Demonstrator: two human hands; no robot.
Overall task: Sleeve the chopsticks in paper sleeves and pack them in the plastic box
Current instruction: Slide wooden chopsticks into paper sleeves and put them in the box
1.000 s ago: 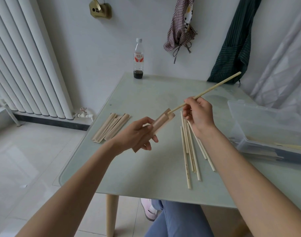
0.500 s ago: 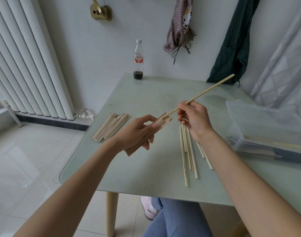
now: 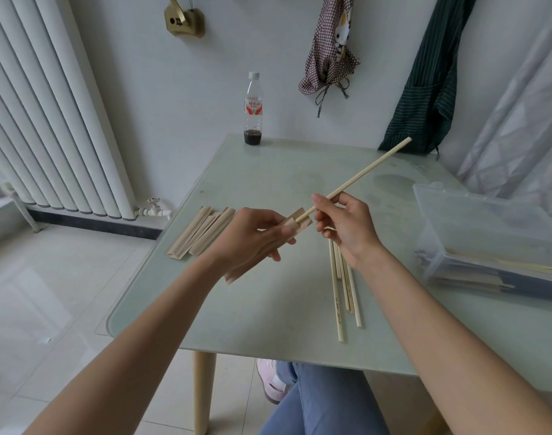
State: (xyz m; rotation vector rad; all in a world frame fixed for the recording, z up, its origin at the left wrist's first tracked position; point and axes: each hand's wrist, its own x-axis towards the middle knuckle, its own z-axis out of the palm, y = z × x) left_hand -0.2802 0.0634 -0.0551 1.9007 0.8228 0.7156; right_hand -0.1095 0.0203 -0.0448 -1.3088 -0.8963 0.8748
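My left hand [image 3: 252, 238] holds a tan paper sleeve [image 3: 301, 221] above the table, its open mouth facing right. My right hand [image 3: 347, 227] pinches a bamboo chopstick [image 3: 369, 171] that slants up to the right, and its lower tip sits in the sleeve's mouth. Several loose chopsticks [image 3: 343, 287] lie on the table under my right wrist. A stack of empty sleeves [image 3: 201, 235] lies to the left. The clear plastic box [image 3: 488, 233] stands at the right with sleeved chopsticks in its bottom.
The glass table [image 3: 268, 309] has a rounded near-left corner. A bottle [image 3: 253, 109] with a little dark liquid stands at the far edge. A radiator lines the left wall; cloths hang on the back wall. My knees and a shoe show under the table.
The chopstick has slid further down into the sleeve's mouth. Both hands have drifted slightly left and closer together.
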